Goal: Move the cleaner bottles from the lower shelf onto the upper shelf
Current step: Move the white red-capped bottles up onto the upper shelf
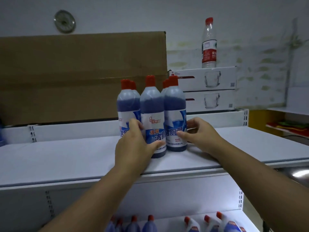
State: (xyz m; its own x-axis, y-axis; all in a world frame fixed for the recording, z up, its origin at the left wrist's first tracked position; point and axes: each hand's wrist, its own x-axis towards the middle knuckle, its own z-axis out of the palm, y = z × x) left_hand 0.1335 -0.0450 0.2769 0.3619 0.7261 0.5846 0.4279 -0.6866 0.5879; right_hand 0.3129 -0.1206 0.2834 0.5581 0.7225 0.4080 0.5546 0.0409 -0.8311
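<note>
Both hands are closed around bottles in the cluster on the upper shelf (pixel 66 158). The left hand (pixel 133 144) is wrapped round the lower body of the middle front cleaner bottle (pixel 153 118), thumb across the label and fingers reaching behind it toward the left bottle (pixel 127 108). The right hand (pixel 200 133) is cupped on the right front bottle (pixel 175 114), thumb on the label, fingers curled round its far side. Whether the bottles are being squeezed or only steadied cannot be told.

Between the two palms about five or six red-capped bottles are standing upright, touching one another, with two caps half hidden behind the front row. Below the forearms, more cleaner bottles (pixel 150 223) are seen on the lower shelf (pixel 167 213), so the task is judged to be only partly done.

The step in hand appears to be the setting and squaring of the newly placed bottles. It would be done well if the bases were pressed flat onto the shelf before release, and if pressure were kept low on the bodies, since the bottles are tall and a push near the caps could tip the row backward. The hands should be drawn straight back toward the shelf edge, so that no neighbour is dragged. Behind the grip, a cardboard box (pixel 75 77) and stacked white cartons (pixel 200 91) leave limited room.
</note>
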